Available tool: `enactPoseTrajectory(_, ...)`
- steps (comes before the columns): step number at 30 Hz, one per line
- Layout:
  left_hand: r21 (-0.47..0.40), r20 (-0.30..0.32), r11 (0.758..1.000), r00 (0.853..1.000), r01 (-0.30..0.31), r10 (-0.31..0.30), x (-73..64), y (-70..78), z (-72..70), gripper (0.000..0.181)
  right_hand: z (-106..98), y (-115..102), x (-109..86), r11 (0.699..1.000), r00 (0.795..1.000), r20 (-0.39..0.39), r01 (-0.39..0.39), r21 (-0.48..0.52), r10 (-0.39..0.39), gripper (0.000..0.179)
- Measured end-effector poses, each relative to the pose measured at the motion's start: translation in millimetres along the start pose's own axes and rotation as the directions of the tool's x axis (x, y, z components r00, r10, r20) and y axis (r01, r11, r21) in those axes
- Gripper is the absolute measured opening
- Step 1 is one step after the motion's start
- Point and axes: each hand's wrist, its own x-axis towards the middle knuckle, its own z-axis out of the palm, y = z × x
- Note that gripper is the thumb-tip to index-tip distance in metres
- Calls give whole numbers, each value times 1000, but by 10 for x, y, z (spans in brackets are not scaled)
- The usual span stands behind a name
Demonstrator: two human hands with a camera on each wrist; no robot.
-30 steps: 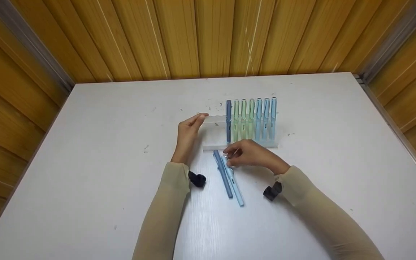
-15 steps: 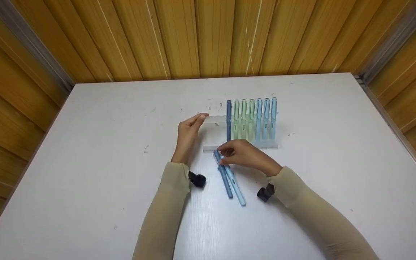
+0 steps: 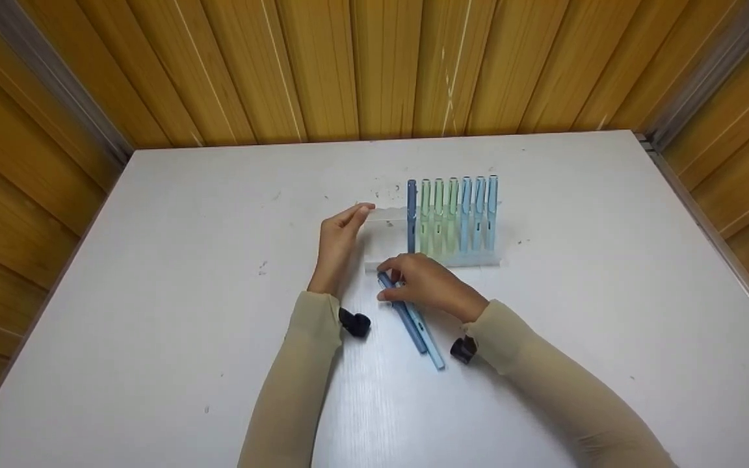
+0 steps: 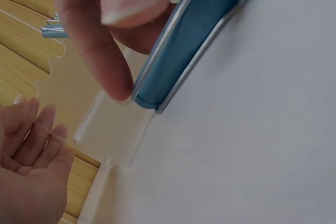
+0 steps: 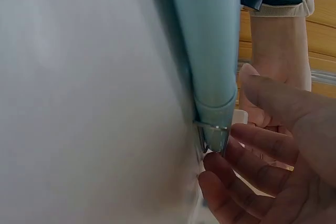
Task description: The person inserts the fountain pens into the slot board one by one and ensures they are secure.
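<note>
A clear pen stand [image 3: 384,237] holds a row of upright pens: one dark blue [image 3: 412,211], then several green [image 3: 439,195] and light blue ones [image 3: 480,198]. At its left end my left hand [image 3: 339,244] pinches the stand's side edge. In front of the stand, a dark blue pen [image 3: 410,326] and a light blue pen [image 3: 432,348] lie side by side on the table. My right hand [image 3: 426,283] is over their cap ends, thumb and forefinger spread around the dark blue cap [image 4: 184,40]. The right wrist view shows relaxed fingers [image 5: 257,166] at a pen's clip end.
The white table [image 3: 218,364] bears small dark marks. Wood-patterned panels [image 3: 381,71] wall its back and both sides. Black wrist cameras [image 3: 355,323] are strapped to both sleeves.
My right hand has moved left, from the light blue pen to the dark blue one's cap. That pen has swivelled slightly, cap end leftward. My left hand stays on the stand.
</note>
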Motion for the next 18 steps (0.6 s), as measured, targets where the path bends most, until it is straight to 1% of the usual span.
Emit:
enactPoseTrajectory(5, 4, -4, 1000, 1000, 25, -25, -5, 15, 0, 31, 10, -25, 12, 997, 999, 22, 33, -70, -31, 46)
enactPoseTrajectory(7, 8, -5, 1000, 1000, 28, -28, -3, 19, 1, 32, 8, -29, 16, 995, 999, 28, 43, -87, -41, 44)
enactPoseTrajectory(9, 11, -8, 1000, 1000, 28, -28, 1, 19, 2, 32, 2, -29, 18, 995, 999, 39, 37, -91, -34, 42)
enactPoseTrajectory(13, 6, -8, 1000, 1000, 25, -25, 1, 12, 2, 31, -20, -18, 17, 998, 998, 59, 9, -57, -6, 35)
enactPoseTrajectory(15, 9, -9, 1000, 1000, 21, -21, -2, 10, 2, 31, -32, -3, 17, 1000, 997, 73, -7, -21, 9, 33)
enactPoseTrajectory(18, 15, -9, 1000, 1000, 17, -17, -3, 9, 4, 30, -58, 28, 15, 999, 996, 87, -9, 42, 6, 31)
